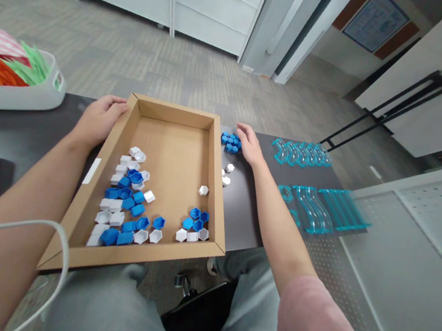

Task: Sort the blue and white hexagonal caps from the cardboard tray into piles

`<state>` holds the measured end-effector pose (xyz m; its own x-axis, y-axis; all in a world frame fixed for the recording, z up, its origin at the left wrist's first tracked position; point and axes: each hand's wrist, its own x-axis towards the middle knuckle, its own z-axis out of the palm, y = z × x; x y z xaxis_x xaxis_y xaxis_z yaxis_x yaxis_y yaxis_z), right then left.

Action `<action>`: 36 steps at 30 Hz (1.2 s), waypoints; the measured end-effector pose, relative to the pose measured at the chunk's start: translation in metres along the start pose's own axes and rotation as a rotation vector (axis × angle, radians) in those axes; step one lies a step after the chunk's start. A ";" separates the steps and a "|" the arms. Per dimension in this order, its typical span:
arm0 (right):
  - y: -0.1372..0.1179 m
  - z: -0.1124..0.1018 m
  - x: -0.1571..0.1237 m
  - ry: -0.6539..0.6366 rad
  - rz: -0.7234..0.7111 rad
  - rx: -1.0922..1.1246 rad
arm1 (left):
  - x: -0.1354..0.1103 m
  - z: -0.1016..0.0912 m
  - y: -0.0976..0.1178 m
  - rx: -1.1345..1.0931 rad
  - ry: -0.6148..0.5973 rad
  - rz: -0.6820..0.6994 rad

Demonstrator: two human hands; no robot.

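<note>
A shallow brown cardboard tray (216, 208) juts over the near edge of the dark table. Loose white hexagonal pieces (104, 217) and blue hexagonal pieces (137, 209) lie in it, mostly along its left side, with a smaller group at the near right corner. My left hand (100, 118) grips the tray's outer left wall near the far corner; some of its fingers are hidden. Outside the right wall, my right hand (250, 145) is cupped beside a cluster of blue hexagonal pieces (231, 142) on the table, fingertips at its edge. A few white hexagonal pieces (226, 181) lie nearer to me.
Clear teal-edged curved parts (301, 154) and straight tubes (342, 208) stand in rows on the table (244, 219) at right. A white bin (20, 92) with orange and green strips is at far left. One white cable (62, 232) crosses my left forearm.
</note>
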<state>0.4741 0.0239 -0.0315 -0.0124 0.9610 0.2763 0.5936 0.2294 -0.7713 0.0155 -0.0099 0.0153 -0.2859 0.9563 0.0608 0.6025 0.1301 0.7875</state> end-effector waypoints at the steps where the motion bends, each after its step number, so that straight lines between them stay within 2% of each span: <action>1: -0.004 0.002 -0.002 -0.047 -0.024 -0.040 | 0.000 0.000 0.000 -0.002 -0.004 0.002; 4: -0.018 0.009 -0.007 -0.163 -0.081 -0.185 | 0.001 0.000 -0.002 -0.003 -0.012 -0.001; 8: -0.029 0.012 -0.011 -0.239 -0.160 -0.362 | 0.002 0.000 -0.003 0.010 -0.015 -0.012; 19: -0.034 0.012 -0.012 -0.222 -0.193 -0.368 | 0.001 0.000 -0.002 0.000 -0.001 0.001; 22: -0.035 0.010 -0.015 -0.164 -0.179 -0.313 | 0.003 0.000 -0.004 -0.011 -0.014 -0.005; 26: -0.039 0.003 -0.015 0.033 -0.198 -0.187 | 0.003 0.000 -0.005 -0.033 -0.022 0.017; 28: -0.047 0.000 -0.014 0.107 -0.234 -0.098 | 0.003 0.001 -0.006 -0.058 -0.031 0.030; 30: -0.065 -0.002 -0.018 0.122 -0.274 0.004 | 0.004 0.003 -0.008 -0.081 -0.039 0.046; 32: -0.092 0.001 -0.030 0.047 -0.318 0.083 | 0.006 0.005 -0.011 -0.100 -0.037 0.071; 33: -0.109 0.004 -0.038 -0.032 -0.346 0.102 | 0.006 0.006 -0.012 -0.105 -0.032 0.079; 36: -0.158 0.021 -0.071 -0.424 -0.462 0.035 | 0.009 0.009 -0.016 -0.112 -0.029 0.081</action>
<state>0.3644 -0.0775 0.0581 -0.5837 0.7374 0.3398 0.4244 0.6339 -0.6466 0.0099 -0.0010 -0.0018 -0.2168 0.9699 0.1107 0.5357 0.0234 0.8441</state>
